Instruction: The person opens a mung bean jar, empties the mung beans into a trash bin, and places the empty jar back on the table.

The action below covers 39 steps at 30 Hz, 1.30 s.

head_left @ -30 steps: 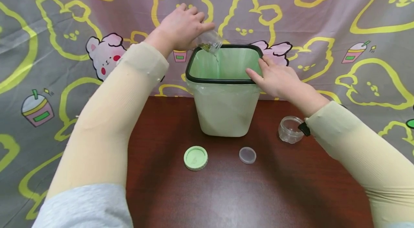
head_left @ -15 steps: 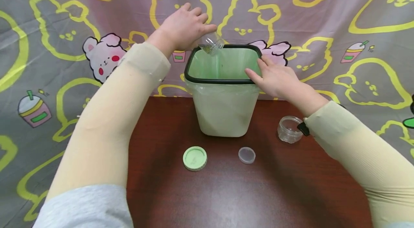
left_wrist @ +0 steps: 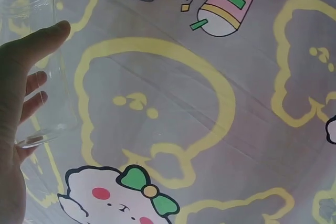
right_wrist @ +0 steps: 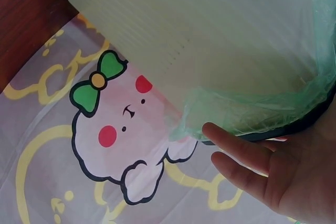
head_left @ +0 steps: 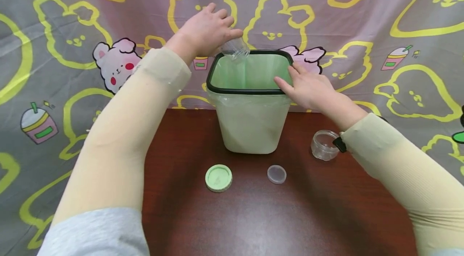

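Observation:
In the head view my left hand (head_left: 208, 32) grips a clear jar (head_left: 235, 49), tilted with its mouth over the left side of a trash can (head_left: 250, 127). No bits show inside the jar; in the left wrist view the thumb and fingers wrap round its clear wall (left_wrist: 58, 93). My right hand (head_left: 311, 86) holds the trash can's black rim at the right front corner. Seen from the right wrist, two fingers lie outside the can against the green bag liner (right_wrist: 231, 111), with the rim between them and the palm. The can's bottom is hidden.
On the dark red table (head_left: 246, 219) lie a pale green lid (head_left: 218, 177) and a small translucent disc (head_left: 276, 174). A clear, open, low jar (head_left: 324, 145) stands right of the can, beside my right wrist. A patterned curtain (head_left: 362, 26) hangs right behind.
Greenish-brown bits seen in the tilted jar earlier are gone from it now. The jar tips slightly further down. My right hand stays on the rim.

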### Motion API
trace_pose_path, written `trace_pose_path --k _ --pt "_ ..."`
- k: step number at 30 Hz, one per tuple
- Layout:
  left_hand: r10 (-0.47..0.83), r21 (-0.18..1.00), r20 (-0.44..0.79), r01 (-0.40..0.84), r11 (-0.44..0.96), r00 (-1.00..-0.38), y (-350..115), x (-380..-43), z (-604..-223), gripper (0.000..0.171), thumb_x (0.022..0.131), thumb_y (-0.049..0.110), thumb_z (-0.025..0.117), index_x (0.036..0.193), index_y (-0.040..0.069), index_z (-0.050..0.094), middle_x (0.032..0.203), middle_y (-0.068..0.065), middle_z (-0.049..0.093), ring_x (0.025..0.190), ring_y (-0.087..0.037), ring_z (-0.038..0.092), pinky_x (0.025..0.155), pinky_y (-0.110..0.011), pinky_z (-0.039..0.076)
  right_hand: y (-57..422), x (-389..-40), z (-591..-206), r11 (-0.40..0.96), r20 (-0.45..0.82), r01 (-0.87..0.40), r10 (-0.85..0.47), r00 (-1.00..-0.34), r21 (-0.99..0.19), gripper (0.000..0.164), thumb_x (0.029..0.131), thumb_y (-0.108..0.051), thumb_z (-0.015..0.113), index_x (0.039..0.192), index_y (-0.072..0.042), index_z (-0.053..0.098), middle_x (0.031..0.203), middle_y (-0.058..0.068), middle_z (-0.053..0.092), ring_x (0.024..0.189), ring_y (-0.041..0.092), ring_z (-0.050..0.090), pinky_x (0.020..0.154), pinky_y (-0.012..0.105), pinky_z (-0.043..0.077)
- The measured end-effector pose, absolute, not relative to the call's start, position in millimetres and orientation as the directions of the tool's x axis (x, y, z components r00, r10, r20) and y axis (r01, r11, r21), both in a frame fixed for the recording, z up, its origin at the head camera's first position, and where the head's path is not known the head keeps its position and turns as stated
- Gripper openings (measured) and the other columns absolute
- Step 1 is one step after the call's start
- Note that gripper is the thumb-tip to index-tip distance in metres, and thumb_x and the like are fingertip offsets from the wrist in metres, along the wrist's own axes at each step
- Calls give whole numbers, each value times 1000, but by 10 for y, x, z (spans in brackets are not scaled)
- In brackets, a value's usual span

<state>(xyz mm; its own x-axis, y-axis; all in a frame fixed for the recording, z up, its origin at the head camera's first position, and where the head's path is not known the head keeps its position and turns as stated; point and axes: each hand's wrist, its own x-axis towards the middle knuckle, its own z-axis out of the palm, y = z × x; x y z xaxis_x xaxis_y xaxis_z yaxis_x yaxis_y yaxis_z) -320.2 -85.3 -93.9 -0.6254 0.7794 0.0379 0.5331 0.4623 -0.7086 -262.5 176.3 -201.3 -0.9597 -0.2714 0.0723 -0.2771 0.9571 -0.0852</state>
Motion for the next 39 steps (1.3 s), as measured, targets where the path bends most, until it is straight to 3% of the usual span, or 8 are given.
trace_pose_path --k 8,23,31,39 --pt "787 -706 43 538 460 -616 -864 -3235 -971 51 91 15 62 138 9 42 128 -26 49 119 -45 42 102 -63 29 1754 -2622 -2011 957 67 -279 -274 -959 -81 91 95 -68 10 153 3 17 158 23 13 138 45 27 97 64 32" --pt "775 -692 72 529 492 -628 -878 -3200 -925 52 96 16 55 145 11 39 131 -26 48 120 -44 42 101 -61 30 1749 -2618 -1987 957 58 -276 -272 -961 -88 92 95 -68 10 153 3 16 158 23 12 139 44 24 98 63 32" --pt "777 -685 149 503 528 -612 -905 -3182 -894 52 96 19 58 144 12 40 128 -25 48 120 -42 43 100 -59 32 1745 -2624 -1988 954 60 -286 -282 -958 -86 92 96 -67 10 152 4 16 158 23 12 140 43 23 100 62 32" --pt "779 -684 70 539 493 -623 -864 -3200 -919 49 96 16 56 141 9 40 130 -26 47 121 -45 41 103 -63 29 1751 -2618 -1985 954 53 -286 -282 -958 -89 93 95 -68 10 152 6 14 158 24 11 142 42 19 102 62 29"
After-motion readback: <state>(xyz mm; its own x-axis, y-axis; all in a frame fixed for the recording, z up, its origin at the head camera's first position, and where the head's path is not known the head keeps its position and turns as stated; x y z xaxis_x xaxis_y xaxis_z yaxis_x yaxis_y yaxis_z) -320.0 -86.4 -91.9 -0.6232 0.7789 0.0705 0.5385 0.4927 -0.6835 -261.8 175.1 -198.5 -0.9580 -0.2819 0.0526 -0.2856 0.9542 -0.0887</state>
